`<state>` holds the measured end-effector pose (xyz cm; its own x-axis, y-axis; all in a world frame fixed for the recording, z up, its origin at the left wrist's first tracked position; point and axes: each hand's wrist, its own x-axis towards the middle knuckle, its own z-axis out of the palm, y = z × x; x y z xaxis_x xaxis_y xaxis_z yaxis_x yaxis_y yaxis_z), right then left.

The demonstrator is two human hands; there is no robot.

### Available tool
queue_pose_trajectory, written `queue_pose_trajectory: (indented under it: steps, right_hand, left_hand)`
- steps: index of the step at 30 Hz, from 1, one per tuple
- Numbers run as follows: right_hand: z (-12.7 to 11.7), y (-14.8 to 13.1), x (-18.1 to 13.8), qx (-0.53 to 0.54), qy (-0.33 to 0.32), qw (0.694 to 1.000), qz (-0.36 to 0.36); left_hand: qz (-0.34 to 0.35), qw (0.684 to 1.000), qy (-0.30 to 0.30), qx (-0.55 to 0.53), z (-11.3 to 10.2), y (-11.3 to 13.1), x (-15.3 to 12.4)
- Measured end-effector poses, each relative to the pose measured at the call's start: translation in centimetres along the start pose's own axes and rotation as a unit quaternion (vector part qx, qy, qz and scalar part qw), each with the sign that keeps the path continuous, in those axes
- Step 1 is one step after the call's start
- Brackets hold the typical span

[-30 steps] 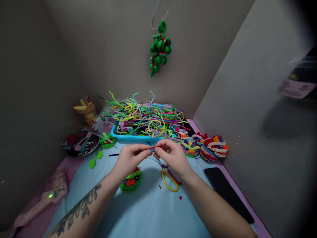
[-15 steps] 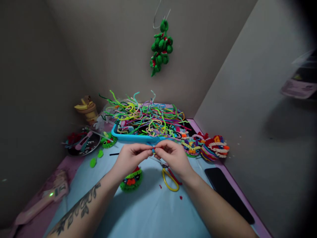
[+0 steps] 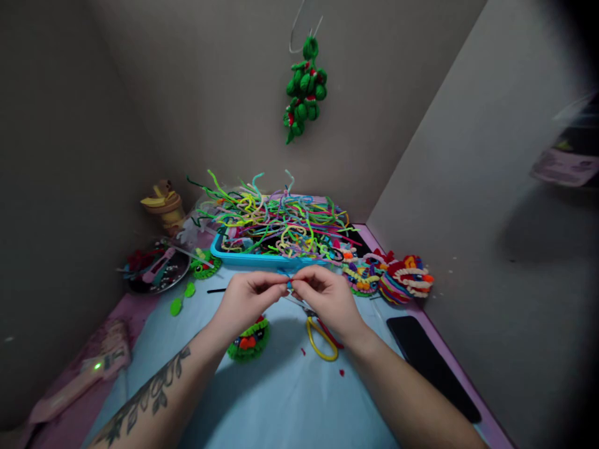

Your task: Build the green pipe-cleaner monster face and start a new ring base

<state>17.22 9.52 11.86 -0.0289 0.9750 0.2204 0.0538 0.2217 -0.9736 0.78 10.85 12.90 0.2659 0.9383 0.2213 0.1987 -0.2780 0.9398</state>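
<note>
The fingers (image 3: 277, 288) of the left hand (image 3: 246, 300) and those of the right hand (image 3: 327, 298) meet tip to tip. Both are closed in a pinch on a blue pipe cleaner piece (image 3: 289, 282), which is held in the air above the bench (image 3: 281, 399). A grip from both sides probably steadies so small and pliable a thing.

Scissors (image 3: 321, 340) lie just under the right hand, and a green round piece (image 3: 248, 342) lies under the left wrist, both apparently kept within easy reach. Directly beyond the hands, a blue tray (image 3: 243, 260) holds a heap of loose pipe cleaners (image 3: 276, 218), seemingly the stock. Coiled multicoloured pieces (image 3: 390, 277) are grouped to the right, apart from the stock. A black phone (image 3: 430, 362) lies near the right edge, and a dark dish (image 3: 156, 274) stands at the left. A green ornament (image 3: 304, 93) hangs on the wall.
</note>
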Motion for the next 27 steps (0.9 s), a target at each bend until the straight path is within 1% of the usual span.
queue_pose_trajectory:
  steps: [5, 9, 12, 15, 27]
  right_hand:
    - [0.18, 0.34, -0.21, -0.005, 0.009, 1.000, -0.008]
    - [0.30, 0.30, -0.11, 0.020, 0.011, 1.000, 0.014]
    - [0.27, 0.15, 0.07, 0.046, 0.013, 0.998, 0.042]
    - [0.22, 0.07, 0.18, 0.063, 0.014, 0.996, 0.054]
    - [0.55, 0.74, -0.04, 0.047, 0.016, 0.998, 0.029]
  left_hand:
    - [-0.009, 0.999, 0.034, 0.002, 0.54, -0.20, -0.38]
    - [-0.011, 0.998, 0.061, 0.004, 0.83, -0.26, -0.54]
    - [-0.016, 0.999, 0.051, 0.003, 0.81, -0.23, -0.45]
    - [-0.018, 0.999, 0.042, -0.005, 0.78, -0.22, -0.32]
    - [-0.056, 0.997, 0.039, -0.024, 0.73, -0.33, -0.49]
